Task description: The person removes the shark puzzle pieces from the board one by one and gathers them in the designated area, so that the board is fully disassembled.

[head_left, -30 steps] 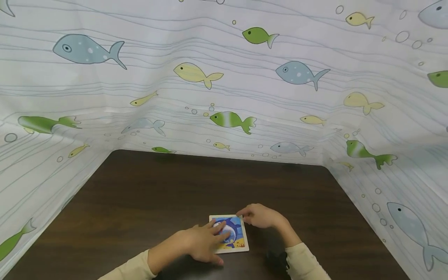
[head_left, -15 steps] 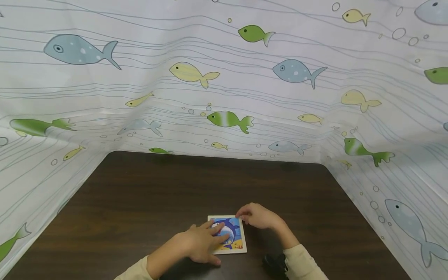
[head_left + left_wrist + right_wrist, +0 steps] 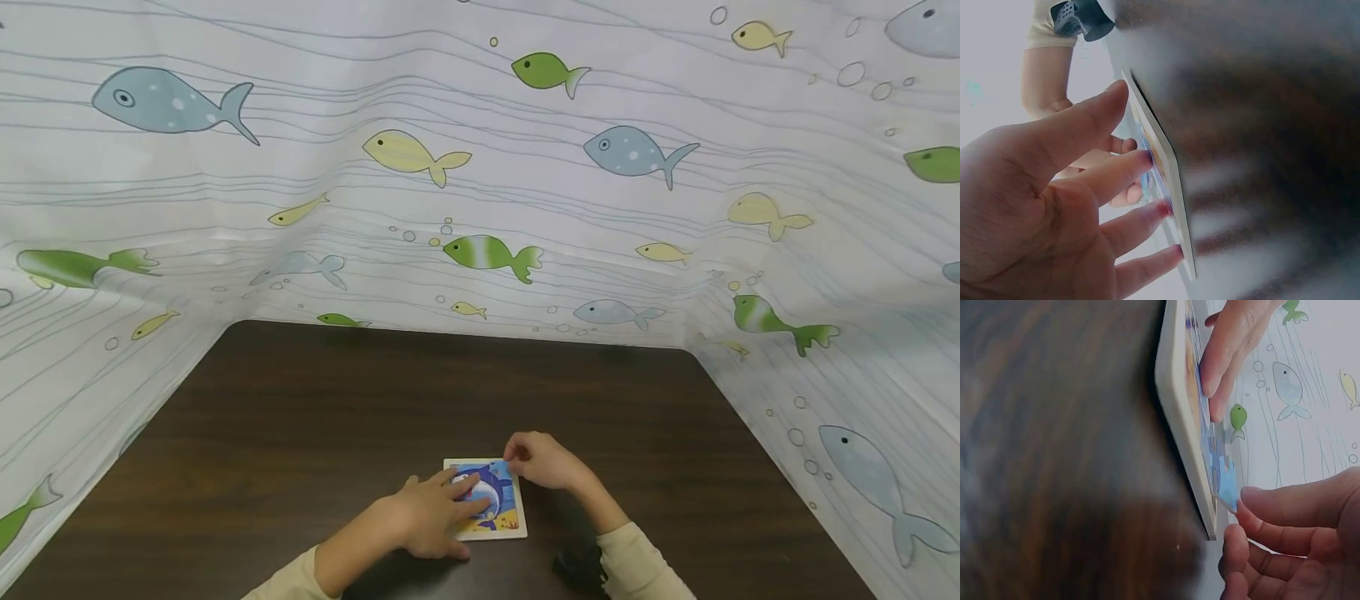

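A small square jigsaw puzzle (image 3: 512, 508) in a pale frame lies flat on the dark table, with a whale picture in blue, white and yellow. My left hand (image 3: 427, 518) is spread over its left side, and in the left wrist view its fingertips (image 3: 1161, 208) press on the picture while the thumb reaches to the frame's near edge. At the far right corner my right hand (image 3: 546, 461) pinches a light blue puzzle piece (image 3: 1227, 481) between thumb and finger. That piece stands tilted up, its lower edge still at the frame (image 3: 1175, 415).
The brown table (image 3: 337, 400) stretches beyond the puzzle. White curtain cloth (image 3: 315, 125) printed with fish surrounds it at the back and both sides. A black device (image 3: 579, 568) sits at the right wrist, by the cream sleeve (image 3: 645, 562).
My right hand has risen slightly at the puzzle's corner, its thumb and finger now closed together. The left hand keeps its place on the picture. The head view has shifted a little.
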Available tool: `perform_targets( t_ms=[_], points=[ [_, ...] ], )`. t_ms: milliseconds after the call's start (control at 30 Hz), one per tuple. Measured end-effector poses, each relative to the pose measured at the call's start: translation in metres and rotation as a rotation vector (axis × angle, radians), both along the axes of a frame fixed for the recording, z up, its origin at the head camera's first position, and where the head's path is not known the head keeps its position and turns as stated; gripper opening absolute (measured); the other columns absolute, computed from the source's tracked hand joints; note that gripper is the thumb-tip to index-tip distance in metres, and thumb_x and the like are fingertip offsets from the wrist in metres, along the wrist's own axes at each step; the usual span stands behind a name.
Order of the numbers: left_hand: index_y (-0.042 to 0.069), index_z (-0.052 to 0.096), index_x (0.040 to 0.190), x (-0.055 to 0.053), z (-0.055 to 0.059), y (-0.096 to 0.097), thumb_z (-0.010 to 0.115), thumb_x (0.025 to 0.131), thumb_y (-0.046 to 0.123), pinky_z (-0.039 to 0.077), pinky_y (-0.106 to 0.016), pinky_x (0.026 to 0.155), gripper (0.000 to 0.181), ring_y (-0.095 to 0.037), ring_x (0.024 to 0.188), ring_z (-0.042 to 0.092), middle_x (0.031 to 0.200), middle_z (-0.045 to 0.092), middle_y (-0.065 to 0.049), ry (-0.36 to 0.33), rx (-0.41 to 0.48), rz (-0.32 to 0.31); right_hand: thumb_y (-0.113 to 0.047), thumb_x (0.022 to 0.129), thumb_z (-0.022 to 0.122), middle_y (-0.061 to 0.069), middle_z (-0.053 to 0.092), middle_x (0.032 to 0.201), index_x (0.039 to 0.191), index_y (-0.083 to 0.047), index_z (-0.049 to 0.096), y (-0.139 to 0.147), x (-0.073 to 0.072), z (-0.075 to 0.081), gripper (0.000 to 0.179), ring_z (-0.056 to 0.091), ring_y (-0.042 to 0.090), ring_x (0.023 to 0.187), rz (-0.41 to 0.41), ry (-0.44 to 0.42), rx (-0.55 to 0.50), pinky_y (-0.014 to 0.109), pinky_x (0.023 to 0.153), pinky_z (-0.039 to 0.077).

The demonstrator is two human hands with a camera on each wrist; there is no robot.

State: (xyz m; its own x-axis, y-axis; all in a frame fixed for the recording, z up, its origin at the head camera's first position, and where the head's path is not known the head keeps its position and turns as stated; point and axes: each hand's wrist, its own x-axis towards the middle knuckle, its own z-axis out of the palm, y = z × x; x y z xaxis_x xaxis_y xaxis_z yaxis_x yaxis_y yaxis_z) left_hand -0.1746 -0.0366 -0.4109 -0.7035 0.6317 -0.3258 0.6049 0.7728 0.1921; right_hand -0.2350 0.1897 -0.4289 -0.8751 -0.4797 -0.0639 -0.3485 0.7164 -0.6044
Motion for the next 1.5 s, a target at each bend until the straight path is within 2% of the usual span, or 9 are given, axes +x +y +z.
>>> perform_targets(
  t_ms=[233, 467, 733, 933, 1100, 1200, 1300, 1400, 1500],
  points=[
    [0.044, 0.039, 0.144, 0.002, 0.001, -0.003, 0.062, 0.084, 0.058, 0.033, -0.070, 0.100, 0.066, -0.032, 0.146, 0.026, 0.159, 0.028, 0.006, -0.018, 0.008, 0.000, -0.001, 0.085, 0.067, 0.002, 0.064, 0.077, 0.085, -0.004, 0.064, -0.003, -0.004, -0.010, 0.004, 0.054, 0.010, 0.068, -0.035, -0.015, -0.108, 0.023, 0.057, 0.044],
    [0.044, 0.041, 0.143, -0.003, 0.010, -0.006, 0.060, 0.085, 0.059, 0.033, -0.070, 0.101, 0.063, -0.031, 0.146, 0.025, 0.159, 0.026, 0.008, -0.057, -0.018, 0.007, -0.001, 0.086, 0.066, 0.006, 0.067, 0.077, 0.089, 0.000, 0.066, 0.011, -0.013, -0.007, 0.003, 0.056, 0.010, 0.066, -0.090, -0.045, -0.184, 0.024, 0.058, 0.046],
    [0.043, 0.044, 0.141, -0.009, 0.022, -0.015, 0.062, 0.084, 0.058, 0.028, -0.072, 0.103, 0.062, -0.031, 0.147, 0.025, 0.159, 0.028, 0.005, -0.124, -0.036, 0.077, 0.007, 0.081, 0.062, 0.009, 0.067, 0.072, 0.094, 0.005, 0.064, 0.027, -0.025, -0.002, 0.013, 0.056, 0.011, 0.061, -0.101, -0.106, -0.160, 0.027, 0.057, 0.046],
    [0.041, 0.042, 0.143, -0.007, 0.021, -0.015, 0.064, 0.083, 0.058, 0.023, -0.076, 0.102, 0.066, -0.033, 0.147, 0.022, 0.160, 0.025, 0.004, -0.136, -0.040, 0.073, -0.003, 0.079, 0.073, 0.005, 0.066, 0.067, 0.099, 0.002, 0.062, 0.025, -0.027, -0.001, 0.024, 0.057, 0.013, 0.060, -0.175, -0.075, -0.126, 0.028, 0.058, 0.047],
    [0.039, 0.040, 0.145, -0.005, 0.017, -0.014, 0.068, 0.081, 0.056, 0.020, -0.077, 0.102, 0.072, -0.033, 0.148, 0.020, 0.162, 0.019, 0.000, -0.139, -0.007, 0.066, -0.003, 0.080, 0.075, 0.004, 0.065, 0.068, 0.103, 0.001, 0.060, 0.024, -0.028, -0.001, 0.028, 0.056, 0.013, 0.060, -0.203, -0.049, -0.103, 0.027, 0.058, 0.045],
    [0.039, 0.040, 0.145, -0.004, 0.015, -0.013, 0.068, 0.080, 0.056, 0.020, -0.076, 0.103, 0.073, -0.033, 0.148, 0.021, 0.162, 0.018, -0.002, -0.147, 0.012, 0.069, -0.004, 0.083, 0.071, 0.003, 0.065, 0.069, 0.105, 0.000, 0.061, 0.019, -0.024, 0.001, 0.025, 0.055, 0.012, 0.060, -0.156, -0.043, -0.096, 0.027, 0.057, 0.044],
    [0.039, 0.040, 0.145, -0.002, 0.014, -0.012, 0.069, 0.080, 0.056, 0.020, -0.075, 0.104, 0.073, -0.033, 0.148, 0.020, 0.162, 0.019, -0.004, -0.153, 0.013, 0.068, -0.006, 0.088, 0.067, 0.002, 0.067, 0.074, 0.104, -0.003, 0.064, 0.011, -0.015, 0.005, 0.017, 0.057, 0.013, 0.063, -0.040, -0.069, -0.097, 0.027, 0.058, 0.046],
    [0.039, 0.038, 0.146, -0.001, 0.015, -0.012, 0.069, 0.080, 0.056, 0.020, -0.075, 0.104, 0.075, -0.033, 0.148, 0.018, 0.162, 0.019, -0.004, -0.151, -0.003, 0.061, -0.006, 0.090, 0.065, 0.001, 0.069, 0.079, 0.096, -0.007, 0.071, 0.003, -0.007, 0.009, 0.009, 0.059, 0.012, 0.066, 0.081, -0.094, -0.078, 0.026, 0.059, 0.048],
    [0.039, 0.037, 0.147, -0.001, 0.017, -0.011, 0.069, 0.079, 0.057, 0.020, -0.074, 0.105, 0.077, -0.033, 0.149, 0.016, 0.162, 0.018, -0.005, -0.155, -0.011, 0.064, -0.008, 0.088, 0.067, -0.001, 0.071, 0.081, 0.087, -0.010, 0.075, -0.002, -0.004, 0.010, 0.008, 0.057, 0.009, 0.066, 0.131, -0.100, -0.040, 0.024, 0.059, 0.048]
  ],
)
